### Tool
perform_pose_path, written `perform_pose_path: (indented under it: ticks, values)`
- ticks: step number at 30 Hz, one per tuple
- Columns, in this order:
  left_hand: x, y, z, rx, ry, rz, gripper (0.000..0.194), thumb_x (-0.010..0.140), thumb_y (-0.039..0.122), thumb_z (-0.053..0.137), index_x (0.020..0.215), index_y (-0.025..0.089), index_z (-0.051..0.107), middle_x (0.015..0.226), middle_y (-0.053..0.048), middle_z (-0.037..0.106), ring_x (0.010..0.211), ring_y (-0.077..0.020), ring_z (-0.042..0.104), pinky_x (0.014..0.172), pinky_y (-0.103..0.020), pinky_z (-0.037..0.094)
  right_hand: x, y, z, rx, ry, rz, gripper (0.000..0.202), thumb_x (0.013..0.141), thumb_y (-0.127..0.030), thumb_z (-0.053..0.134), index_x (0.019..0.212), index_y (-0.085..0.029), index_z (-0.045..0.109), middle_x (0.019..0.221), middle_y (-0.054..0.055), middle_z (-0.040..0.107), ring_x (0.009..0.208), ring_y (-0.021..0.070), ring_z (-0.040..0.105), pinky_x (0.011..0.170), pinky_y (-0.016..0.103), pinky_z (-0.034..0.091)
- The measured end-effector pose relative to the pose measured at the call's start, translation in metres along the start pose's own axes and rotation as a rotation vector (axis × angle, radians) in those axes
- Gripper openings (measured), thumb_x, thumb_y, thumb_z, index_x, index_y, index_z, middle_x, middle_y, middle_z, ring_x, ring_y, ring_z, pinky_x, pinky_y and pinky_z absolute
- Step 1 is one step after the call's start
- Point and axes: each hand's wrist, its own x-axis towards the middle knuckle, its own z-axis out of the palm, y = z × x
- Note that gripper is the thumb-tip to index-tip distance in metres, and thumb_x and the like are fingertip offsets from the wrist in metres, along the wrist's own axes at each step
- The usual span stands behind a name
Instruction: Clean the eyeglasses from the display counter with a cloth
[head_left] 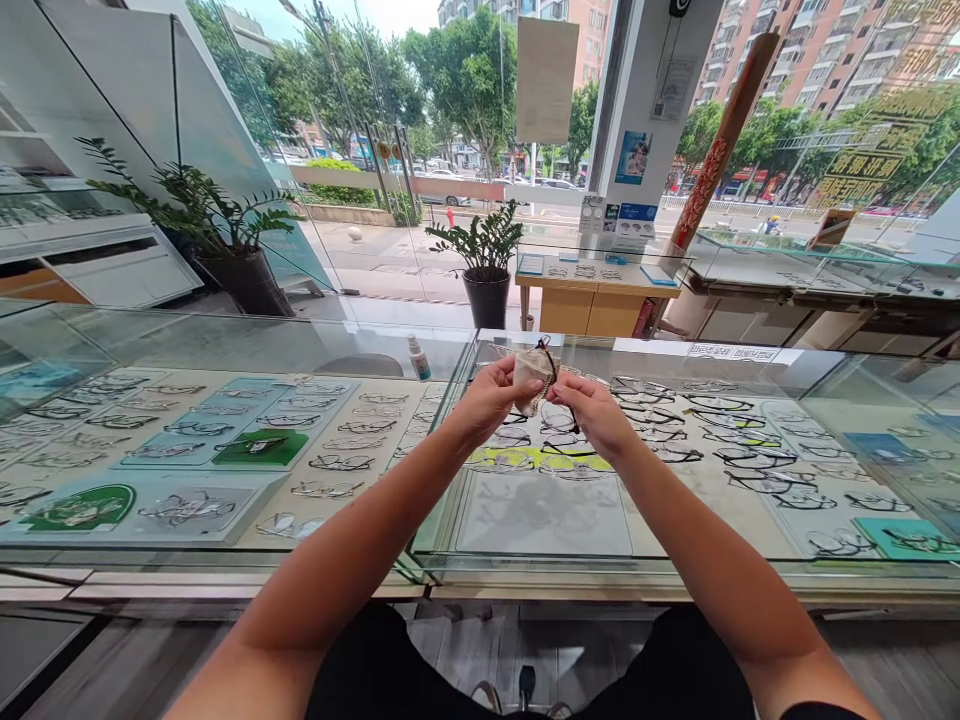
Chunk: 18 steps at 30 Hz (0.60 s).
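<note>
Over the glass counter, my left hand [495, 392] is closed on a crumpled pale cloth [535, 368], its thumb pressed across the front. A pair of dark, thin-framed eyeglasses [553, 352] sticks up beside the cloth, partly covered by it. My right hand [589, 408] pinches the eyeglasses at their right side, and a dark thin end hangs below its fingers. Both hands almost meet in front of me. Which part of the eyeglasses lies inside the cloth is hidden.
Under the glass counter top [360, 350] lie rows of eyeglasses [341, 462]. A small spray bottle [418, 358] stands on the glass left of my hands. Beyond are potted plants [486, 290], a wooden display table [600, 305] and large windows.
</note>
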Motion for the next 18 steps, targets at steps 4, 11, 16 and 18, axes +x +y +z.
perform_pose_path:
  ticks: [4,11,16,18]
  values:
    - [-0.0020,-0.0002,0.0051,0.015,0.012,0.020,0.060,0.065,0.037,0.108,0.116,0.018,0.085,0.100,-0.007,0.082,0.082,-0.0149,0.069,0.071,-0.025,0.050,-0.0001,0.0020,0.0001,-0.011,-0.010,-0.029,0.034,0.083,-0.058,0.085,0.079,-0.025,0.082,0.096,0.003,0.064,0.099,0.0233,0.055,0.104,0.041,0.041]
    - [-0.0013,-0.0057,0.0063,0.059,0.051,0.071,0.056,0.073,0.059,0.101,0.106,0.017,0.083,0.098,-0.006,0.081,0.085,-0.0145,0.069,0.080,-0.026,0.052,-0.0008,0.0021,0.0026,-0.026,-0.016,-0.055,0.032,0.087,-0.056,0.082,0.080,-0.025,0.081,0.096,0.003,0.063,0.100,0.0237,0.056,0.103,0.041,0.040]
    - [-0.0004,-0.0070,0.0044,0.057,0.065,0.073,0.054,0.073,0.059,0.101,0.100,0.016,0.082,0.090,-0.004,0.079,0.080,-0.0130,0.067,0.075,-0.025,0.051,-0.0017,0.0011,0.0040,-0.028,-0.036,-0.071,0.030,0.088,-0.053,0.081,0.079,-0.025,0.081,0.097,0.003,0.065,0.102,0.0241,0.057,0.105,0.041,0.040]
    - [-0.0012,-0.0045,0.0052,0.050,0.044,0.063,0.053,0.071,0.051,0.104,0.105,0.017,0.082,0.094,-0.005,0.081,0.082,-0.0134,0.069,0.077,-0.025,0.052,-0.0011,0.0013,0.0038,-0.012,-0.029,-0.068,0.030,0.087,-0.053,0.082,0.078,-0.025,0.081,0.097,0.003,0.064,0.102,0.0242,0.057,0.105,0.041,0.041]
